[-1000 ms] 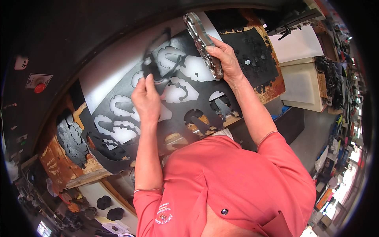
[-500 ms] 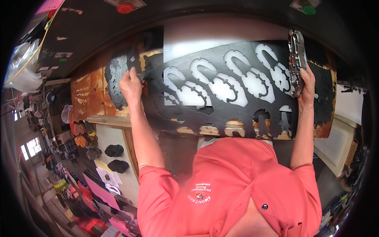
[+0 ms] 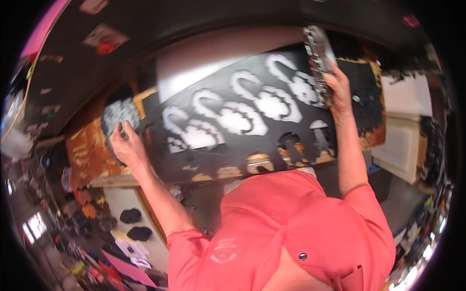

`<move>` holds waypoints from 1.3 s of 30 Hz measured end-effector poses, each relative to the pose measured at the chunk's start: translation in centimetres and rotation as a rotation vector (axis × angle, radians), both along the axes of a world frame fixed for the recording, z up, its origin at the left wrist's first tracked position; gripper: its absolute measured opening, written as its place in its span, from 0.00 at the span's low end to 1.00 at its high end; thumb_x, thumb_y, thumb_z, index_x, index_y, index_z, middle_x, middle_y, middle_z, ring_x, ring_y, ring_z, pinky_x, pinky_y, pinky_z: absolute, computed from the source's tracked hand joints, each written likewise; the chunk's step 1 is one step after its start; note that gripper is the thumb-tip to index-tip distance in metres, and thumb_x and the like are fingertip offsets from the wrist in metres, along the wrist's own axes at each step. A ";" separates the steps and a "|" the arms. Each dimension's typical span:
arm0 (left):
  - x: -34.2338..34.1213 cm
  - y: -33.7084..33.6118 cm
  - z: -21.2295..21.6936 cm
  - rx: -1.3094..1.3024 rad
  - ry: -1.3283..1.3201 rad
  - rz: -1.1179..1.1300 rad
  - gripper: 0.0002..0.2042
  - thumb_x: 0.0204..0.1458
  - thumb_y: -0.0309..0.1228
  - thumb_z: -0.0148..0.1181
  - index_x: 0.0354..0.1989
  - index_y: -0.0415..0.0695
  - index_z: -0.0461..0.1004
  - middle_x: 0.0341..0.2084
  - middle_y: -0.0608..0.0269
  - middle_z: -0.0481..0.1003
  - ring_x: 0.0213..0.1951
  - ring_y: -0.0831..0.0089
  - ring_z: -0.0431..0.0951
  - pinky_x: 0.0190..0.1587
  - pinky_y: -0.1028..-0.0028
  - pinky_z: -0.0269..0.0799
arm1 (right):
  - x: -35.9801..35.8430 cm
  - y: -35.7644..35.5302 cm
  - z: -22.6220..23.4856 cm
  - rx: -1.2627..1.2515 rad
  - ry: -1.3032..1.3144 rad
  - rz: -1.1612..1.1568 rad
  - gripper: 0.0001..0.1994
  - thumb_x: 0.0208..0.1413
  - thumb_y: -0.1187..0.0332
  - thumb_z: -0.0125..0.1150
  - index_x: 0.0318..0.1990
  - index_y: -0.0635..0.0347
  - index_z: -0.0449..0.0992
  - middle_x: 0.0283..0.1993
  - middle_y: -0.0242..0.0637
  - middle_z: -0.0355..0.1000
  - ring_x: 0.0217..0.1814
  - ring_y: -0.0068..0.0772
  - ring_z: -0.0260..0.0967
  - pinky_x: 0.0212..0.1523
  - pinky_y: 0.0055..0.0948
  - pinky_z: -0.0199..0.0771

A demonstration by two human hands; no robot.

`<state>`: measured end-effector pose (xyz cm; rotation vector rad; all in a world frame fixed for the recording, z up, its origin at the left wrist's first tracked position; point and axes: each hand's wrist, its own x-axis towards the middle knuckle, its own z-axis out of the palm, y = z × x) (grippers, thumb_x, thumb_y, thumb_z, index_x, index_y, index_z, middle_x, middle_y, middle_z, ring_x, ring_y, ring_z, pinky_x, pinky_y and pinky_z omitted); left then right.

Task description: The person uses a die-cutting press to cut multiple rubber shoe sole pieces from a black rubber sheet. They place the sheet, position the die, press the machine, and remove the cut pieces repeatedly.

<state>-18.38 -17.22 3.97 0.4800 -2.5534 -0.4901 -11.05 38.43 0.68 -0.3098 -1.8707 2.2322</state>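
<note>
My right hand [image 3: 339,92] grips a shiny metal cutting die [image 3: 316,63], held on its edge over the right end of a black sheet [image 3: 272,136]. The sheet lies across the workbench, with a slanting row of several curved cut-outs showing white beneath and more openings along its near edge. At the left, my left hand [image 3: 128,144] is open, its thumb and fingers apart with nothing seen between them. Just beyond its fingertips is a pile of dark grey cut pieces [image 3: 119,114].
A white board [image 3: 182,75] lies under the sheet. The worn brown bench top [image 3: 87,150] shows at the left. A dark machine beam [image 3: 194,22] with a red button [image 3: 106,47] spans the far side. Two black pieces [image 3: 131,216] rest on a pale surface at lower left.
The view has swung, shifting the scene leftward. My left fingers have spread and drawn back near the pile; the dark piece beside them no longer shows there. My right hand still holds the die.
</note>
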 end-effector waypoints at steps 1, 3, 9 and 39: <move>-0.4 2.3 0.0 0.092 0.011 -0.177 0.18 0.64 0.39 0.65 0.55 0.38 0.82 0.48 0.48 0.82 0.49 0.54 0.82 0.54 0.61 0.78 | 0.1 0.0 0.0 -0.035 0.037 0.033 0.36 0.58 0.63 0.68 0.71 0.72 0.68 0.63 0.44 0.77 0.62 0.29 0.76 0.67 0.28 0.71; -0.7 7.5 -0.5 0.241 -0.003 -0.469 0.19 0.65 0.37 0.65 0.59 0.37 0.80 0.51 0.47 0.80 0.52 0.54 0.81 0.56 0.61 0.77 | 0.1 -0.2 0.2 -0.062 0.037 0.019 0.36 0.58 0.62 0.69 0.71 0.73 0.68 0.63 0.45 0.77 0.61 0.29 0.77 0.67 0.28 0.72; -1.3 18.3 -2.6 -0.124 0.059 -0.784 0.22 0.58 0.38 0.72 0.57 0.41 0.80 0.48 0.50 0.76 0.52 0.51 0.72 0.56 0.57 0.71 | -0.1 -0.5 1.4 -0.313 0.129 0.036 0.30 0.63 0.65 0.66 0.69 0.73 0.70 0.55 0.40 0.80 0.52 0.24 0.79 0.57 0.23 0.78; 14.8 14.3 3.3 0.386 -0.354 -1.059 0.09 0.53 0.17 0.70 0.31 0.38 0.73 0.23 0.54 0.71 0.24 0.55 0.72 0.29 0.64 0.68 | 3.3 -1.5 3.9 1.171 0.359 0.143 0.34 0.49 0.59 0.81 0.63 0.62 0.76 0.66 0.52 0.70 0.67 0.55 0.69 0.68 0.47 0.70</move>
